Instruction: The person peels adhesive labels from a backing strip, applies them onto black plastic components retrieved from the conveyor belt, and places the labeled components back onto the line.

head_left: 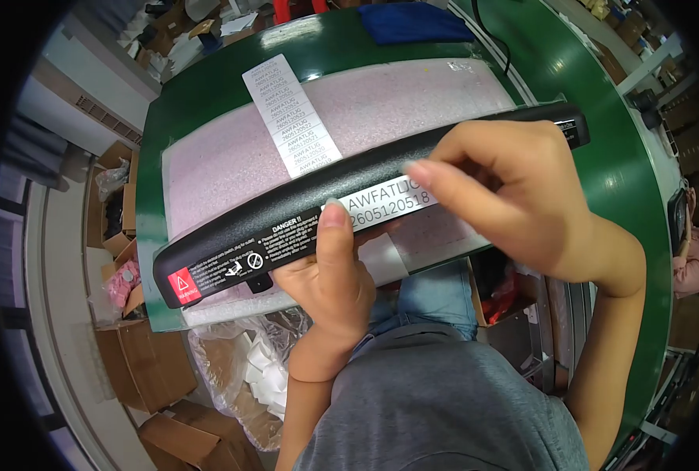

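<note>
Black bar (286, 196), grasped over foam (396, 102) by fingers of the left hand (330, 282), its thumb on the white label (388, 204). Label's right end touched by the right hand's (522, 188) thumb; pinch cannot be told. Creasing could be caused by uneven pressing, skewing by slippage.

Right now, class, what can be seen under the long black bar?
Beneath the black bar, a pink foam sheet shows on the green table. A white label strip runs up to the bar's far edge; what lies directly below is covered by the bar.
</note>
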Demonstrator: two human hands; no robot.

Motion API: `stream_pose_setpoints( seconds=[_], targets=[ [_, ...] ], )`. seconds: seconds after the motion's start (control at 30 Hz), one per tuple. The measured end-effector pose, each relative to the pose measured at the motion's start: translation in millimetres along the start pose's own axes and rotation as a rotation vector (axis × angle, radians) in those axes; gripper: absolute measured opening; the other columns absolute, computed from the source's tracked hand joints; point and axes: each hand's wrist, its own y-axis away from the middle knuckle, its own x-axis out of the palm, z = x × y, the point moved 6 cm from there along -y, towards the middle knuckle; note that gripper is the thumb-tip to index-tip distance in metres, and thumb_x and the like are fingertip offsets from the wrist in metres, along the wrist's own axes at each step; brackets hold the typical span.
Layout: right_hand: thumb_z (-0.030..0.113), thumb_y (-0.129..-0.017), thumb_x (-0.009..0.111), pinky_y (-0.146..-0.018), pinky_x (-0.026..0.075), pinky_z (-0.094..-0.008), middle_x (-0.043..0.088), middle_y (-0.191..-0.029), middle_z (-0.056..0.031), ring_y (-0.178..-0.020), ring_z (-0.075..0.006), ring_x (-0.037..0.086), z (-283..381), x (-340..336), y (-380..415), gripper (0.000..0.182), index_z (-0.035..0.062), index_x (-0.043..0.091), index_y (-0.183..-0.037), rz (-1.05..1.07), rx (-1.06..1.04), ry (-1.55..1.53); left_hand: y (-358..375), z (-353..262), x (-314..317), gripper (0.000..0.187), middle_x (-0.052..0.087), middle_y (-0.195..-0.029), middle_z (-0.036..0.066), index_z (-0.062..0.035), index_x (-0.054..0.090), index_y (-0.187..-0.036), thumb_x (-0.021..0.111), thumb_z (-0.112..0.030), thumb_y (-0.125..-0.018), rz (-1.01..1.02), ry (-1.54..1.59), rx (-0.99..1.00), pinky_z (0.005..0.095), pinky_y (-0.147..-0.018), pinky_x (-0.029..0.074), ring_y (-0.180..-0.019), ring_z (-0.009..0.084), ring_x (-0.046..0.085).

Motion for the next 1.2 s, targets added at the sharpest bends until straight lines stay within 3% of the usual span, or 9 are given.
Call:
stream_pose_setpoints(
  seconds=[0.03,0.13,0.27,0.57,0.67,0.97,1.07,1.13,1.2],
  targets=[
    [0.01,-0.076,0.062,-0.036,0.035,-0.0219,0.051,-0.05,-0.0032,-0.042,-0.0077,0.05,-2,2,1,0.016,-0.0012,0.055,-0.067,-0.005,0.004,0.004,0,0,1,0.017,0.058,-0.09,0.012,0.0047,0.052,-0.095,0.049,-0.008,-0.083,-0.013,0.047,0.0,0.0261,-0.068,0.047,-0.077,0.0132,0.056],
    [0.008,-0.071,0.065,-0.036,0.035,-0.0271,0.046,-0.049,-0.0053,-0.039,-0.0151,0.048,15,7,5,0.02,0.0023,0.049,-0.06,-0.161,-0.311,0.472,0,4,-4,0.017,0.057,-0.09,0.01,0.0045,0.052,-0.094,0.049,-0.007,-0.082,-0.06,0.019,0.028,0.0255,-0.07,0.046,-0.078,0.0126,0.055],
    [0.007,-0.067,0.066,-0.036,0.036,-0.0288,0.042,-0.048,-0.0059,-0.038,-0.0202,0.044,12,11,6,0.025,0.006,0.043,-0.056,-0.28,-0.378,0.484,1,5,-7,0.016,0.057,-0.089,0.009,0.0044,0.052,-0.093,0.049,-0.005,-0.082,-0.101,0.001,0.046,0.0252,-0.072,0.046,-0.079,0.012,0.055],
    [0.009,-0.06,0.057,-0.032,0.037,-0.0246,0.041,-0.045,-0.0009,-0.035,-0.0133,0.045,10,12,5,0.016,0.0088,0.042,-0.055,-0.334,-0.446,0.545,1,5,-5,0.016,0.056,-0.09,0.009,0.0051,0.051,-0.094,0.048,-0.004,-0.081,-0.138,0.015,0.026,0.0255,-0.073,0.046,-0.079,0.0122,0.055],
    [0.008,-0.068,0.065,-0.035,0.035,-0.0275,0.042,-0.049,-0.0046,-0.037,-0.0178,0.043,10,12,5,0.024,0.0065,0.044,-0.057,-0.279,-0.392,0.504,1,5,-7,0.016,0.056,-0.09,0.01,0.0052,0.05,-0.094,0.048,-0.003,-0.081,-0.12,-0.009,0.02,0.0261,-0.073,0.046,-0.079,0.0126,0.055],
    [0.011,-0.068,0.063,-0.039,0.037,-0.0292,0.046,-0.054,-0.0063,-0.043,-0.0204,0.046,-1,-2,8,0.018,0.0055,0.047,-0.061,-0.237,-0.287,0.678,2,7,-8,0.02,0.056,-0.092,0.012,0.0057,0.049,-0.098,0.047,-0.007,-0.083,-0.108,0.038,0.004,0.0265,-0.071,0.048,-0.079,0.016,0.057],
    [0.019,-0.068,0.063,-0.051,0.042,-0.0329,0.055,-0.074,-0.01,-0.059,-0.0244,0.053,-4,-9,20,0.02,0.003,0.057,-0.078,-0.369,-0.427,0.639,3,2,-5,0.028,0.056,-0.098,0.014,0.0035,0.048,-0.104,0.043,-0.018,-0.088,0.001,0.135,-0.067,0.0306,-0.075,0.048,-0.086,0.0197,0.057],
    [0.027,-0.066,0.064,-0.067,0.044,-0.0376,0.055,-0.103,-0.0126,-0.083,-0.0291,0.055,9,8,22,0.042,0.0073,0.058,-0.102,-0.313,-0.547,0.539,4,2,-1,0.032,0.056,-0.1,0.014,0.0024,0.047,-0.107,0.04,-0.024,-0.09,0.058,0.176,-0.1,0.0326,-0.077,0.048,-0.089,0.0216,0.057],
    [0.029,-0.065,0.064,-0.073,0.042,-0.0397,0.052,-0.111,-0.0119,-0.091,-0.0291,0.053,21,33,16,0.046,0.013,0.055,-0.108,-0.241,-0.526,0.518,5,5,-6,0.042,0.054,-0.106,0.014,-0.0008,0.045,-0.112,0.031,-0.034,-0.091,-0.015,0.404,-0.135,0.0377,-0.082,0.045,-0.095,0.0245,0.055]
  ],
)
